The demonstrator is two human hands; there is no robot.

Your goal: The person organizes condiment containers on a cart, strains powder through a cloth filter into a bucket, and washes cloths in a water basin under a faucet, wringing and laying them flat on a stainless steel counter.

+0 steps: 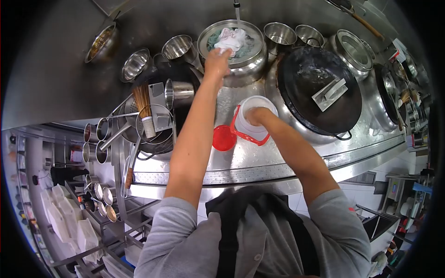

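Observation:
My left hand [219, 65] reaches forward to the wide metal pot [250, 62] at the back. Its fingers are closed on a wet white cloth [232, 39], held at the water in the pot. A thin stream runs from the tap [237, 4] beside the cloth. My right hand [253, 116] is down inside a white plastic tub [271, 105] with a red handle [250, 139], and its fingers are hidden there. To the left of the tub lies a round red lid [224, 138] on the metal counter.
A large black wok [320, 69] on the right holds a metal tool with a handle [330, 94]. On the left are a bamboo brush [143, 104], strainers and a steel cup [180, 94]. Several steel pots line the back. The perforated counter edge [218, 176] runs before me.

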